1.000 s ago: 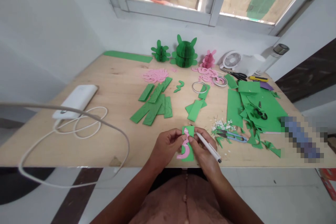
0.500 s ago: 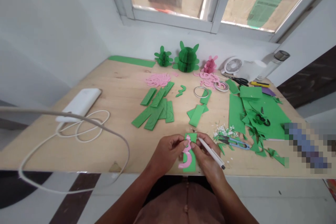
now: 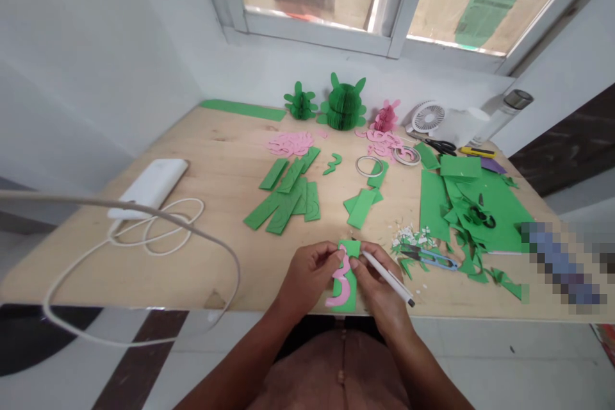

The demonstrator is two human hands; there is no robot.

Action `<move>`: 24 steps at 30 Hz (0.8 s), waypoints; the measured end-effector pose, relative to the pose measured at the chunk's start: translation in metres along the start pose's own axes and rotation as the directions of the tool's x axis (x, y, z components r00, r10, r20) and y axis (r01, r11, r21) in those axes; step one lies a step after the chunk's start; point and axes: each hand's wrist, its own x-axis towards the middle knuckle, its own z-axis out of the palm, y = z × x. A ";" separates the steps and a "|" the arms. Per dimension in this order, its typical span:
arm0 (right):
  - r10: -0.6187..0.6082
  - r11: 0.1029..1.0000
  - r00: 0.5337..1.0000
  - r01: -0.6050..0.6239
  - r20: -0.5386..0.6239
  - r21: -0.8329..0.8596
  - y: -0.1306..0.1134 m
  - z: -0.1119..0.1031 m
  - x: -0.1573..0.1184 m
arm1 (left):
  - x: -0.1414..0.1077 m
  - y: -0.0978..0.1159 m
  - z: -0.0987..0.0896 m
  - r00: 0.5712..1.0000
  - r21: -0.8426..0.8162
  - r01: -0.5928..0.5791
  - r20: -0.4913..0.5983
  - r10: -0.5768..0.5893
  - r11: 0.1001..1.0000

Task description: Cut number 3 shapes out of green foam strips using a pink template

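Note:
My left hand (image 3: 307,272) pinches a pink curved cutout (image 3: 342,288) against a green paper strip (image 3: 352,298) at the table's front edge. On the strip's other side my right hand (image 3: 377,278) grips the same strip, thumb on its face. A white pen (image 3: 390,280) lies across that hand, its dark end pointing down to the right. The cutout overlaps the strip's left side. Further up, more green strips (image 3: 360,207) lie near a green curved cutout (image 3: 332,164). Several marked green strips (image 3: 288,205) are stacked to the left.
Blue snips (image 3: 432,257) lie right of my hands beside paper scraps (image 3: 408,237). Green sheets (image 3: 435,205) cover the right side. Behind are pink cutouts (image 3: 289,143), paper figures (image 3: 343,106) and a small fan (image 3: 428,117). A white power bank (image 3: 148,187) and looping cable are left.
The view has shifted slightly, moving the table's contents a little in the frame. Both hands keep their hold on the strip, with hardly any movement.

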 end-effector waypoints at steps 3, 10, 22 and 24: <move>-0.023 1.000 0.999 0.023 -0.046 0.000 0.002 0.002 0.000 | -0.002 0.001 0.005 0.997 -0.111 0.057 -0.050 -0.063 0.992; -0.028 0.999 0.999 0.028 -0.028 -0.024 0.003 0.001 -0.001 | -0.005 -0.002 0.010 0.991 -0.157 0.077 -0.100 -0.093 0.985; -0.024 0.998 0.999 0.023 -0.023 -0.057 0.001 0.001 -0.001 | -0.005 -0.004 0.013 0.987 -0.085 0.002 -0.159 -0.016 0.996; -0.012 0.998 1.000 0.011 -0.014 -0.062 -0.001 0.001 -0.001 | -0.005 -0.003 0.013 0.987 -0.093 -0.004 -0.159 -0.011 0.996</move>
